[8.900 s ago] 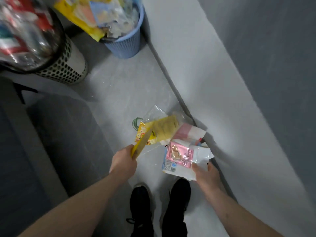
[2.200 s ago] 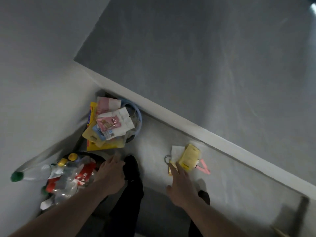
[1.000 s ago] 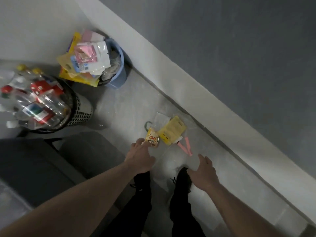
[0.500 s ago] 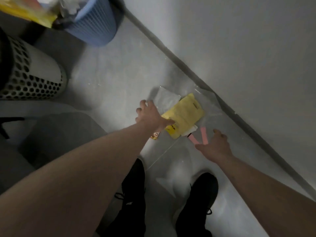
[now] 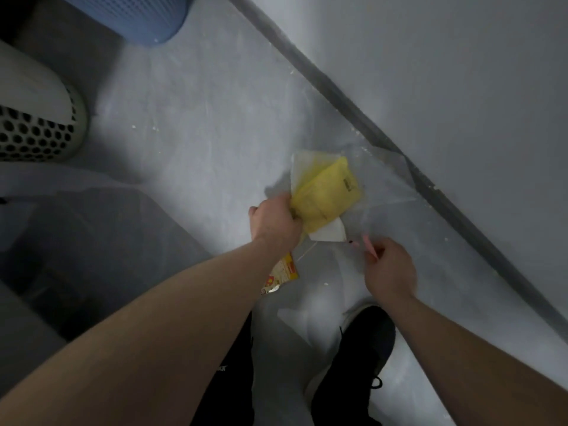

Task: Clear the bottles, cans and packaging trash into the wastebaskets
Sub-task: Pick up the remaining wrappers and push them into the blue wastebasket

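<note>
Now lifted, yellow packet (image 5: 329, 193) gripped by left hand (image 5: 274, 223), right hand (image 5: 388, 269) fingers pinching pink strip (image 5: 367, 242)

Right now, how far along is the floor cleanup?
Done: can't tell, both baskets' tops are out of frame. In hand: left hand grips the yellow pouch; right hand pinches a pink strip. Left: clear plastic bag on the floor, then a drop into the blue basket.

Matt yellow packet (image 5: 330, 195), clear glossy plastic film (image 5: 381, 179), smooth grey floor (image 5: 199, 124), perforated wastebasket (image 5: 37, 130)
</note>
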`<state>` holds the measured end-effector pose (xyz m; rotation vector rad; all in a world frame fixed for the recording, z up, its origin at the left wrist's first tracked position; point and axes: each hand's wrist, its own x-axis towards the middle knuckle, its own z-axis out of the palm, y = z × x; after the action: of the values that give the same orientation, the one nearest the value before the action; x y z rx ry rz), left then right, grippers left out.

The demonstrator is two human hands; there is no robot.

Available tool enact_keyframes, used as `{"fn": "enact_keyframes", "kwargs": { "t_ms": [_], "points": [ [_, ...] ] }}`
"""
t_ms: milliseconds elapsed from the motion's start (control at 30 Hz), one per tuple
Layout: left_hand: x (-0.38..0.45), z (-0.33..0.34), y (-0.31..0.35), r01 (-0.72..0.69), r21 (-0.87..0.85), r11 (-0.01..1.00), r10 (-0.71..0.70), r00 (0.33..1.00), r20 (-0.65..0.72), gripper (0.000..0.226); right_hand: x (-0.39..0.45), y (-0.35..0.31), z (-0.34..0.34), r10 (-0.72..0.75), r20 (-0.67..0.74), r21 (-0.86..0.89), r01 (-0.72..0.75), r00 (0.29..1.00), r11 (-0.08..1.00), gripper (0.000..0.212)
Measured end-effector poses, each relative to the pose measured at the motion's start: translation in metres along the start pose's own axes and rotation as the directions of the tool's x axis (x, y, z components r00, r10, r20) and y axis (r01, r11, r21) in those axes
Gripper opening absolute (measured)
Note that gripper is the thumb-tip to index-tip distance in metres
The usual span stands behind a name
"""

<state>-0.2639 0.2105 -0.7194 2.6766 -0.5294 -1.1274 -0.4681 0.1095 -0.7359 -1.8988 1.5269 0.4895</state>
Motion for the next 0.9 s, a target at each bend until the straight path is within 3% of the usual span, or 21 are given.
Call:
{"fn": "enact_keyframes", "kwargs": {
  "t_ms": [100, 200, 333, 433, 533, 633, 733, 900],
  "points": [
    [-0.016, -0.021, -0.019, -0.016, -0.102, 0.995, 0.02, 0.999, 0.033, 0.017, -0.006, -0.01, -0.027, -0.073, -0.124, 0.037, 0.078, 0.99, 0.996, 0.009],
    [-0.024, -0.043, -0.045, -0.086, -0.098, 0.991, 0.083, 0.996, -0.041, 0.018, 0.004, -0.035, -0.051, -0.23, -0.189, 0.035, 0.24, 0.955, 0.97, 0.007],
    [-0.029, -0.062, -0.086, -0.252, -0.073, 0.965, 0.241, 0.962, -0.132, 0.007, 0.039, -0.07, -0.058, -0.295, -0.139, -0.064, 0.289, 0.945, 0.955, 0.008],
    [-0.026, -0.061, -0.111, -0.278, -0.047, 0.96, 0.271, 0.956, -0.117, 0.01, 0.063, -0.084, -0.042, -0.249, -0.028, -0.1, 0.245, 0.968, 0.964, 0.042],
    [-0.017, -0.054, -0.112, -0.303, -0.041, 0.952, 0.299, 0.95, -0.085, 0.012, 0.066, -0.088, -0.019, -0.176, 0.02, -0.107, 0.178, 0.984, 0.978, 0.113],
    [-0.02, -0.041, -0.103, -0.395, 0.133, 0.909, 0.377, 0.916, 0.137, 0.03, 0.056, -0.092, 0.001, -0.07, -0.045, -0.095, 0.065, 0.997, 0.993, 0.136],
    [-0.036, -0.015, -0.108, -0.412, 0.261, 0.873, 0.349, 0.901, 0.256, 0.045, 0.051, -0.094, 0.014, -0.071, -0.106, -0.238, 0.044, 0.992, 0.97, 0.124],
    [-0.051, 0.024, -0.107, -0.16, 0.361, 0.919, 0.085, 0.973, 0.214, 0.06, 0.053, -0.087, 0.026, -0.087, -0.086, -0.188, 0.069, 0.993, 0.98, 0.07]
  ]
}}
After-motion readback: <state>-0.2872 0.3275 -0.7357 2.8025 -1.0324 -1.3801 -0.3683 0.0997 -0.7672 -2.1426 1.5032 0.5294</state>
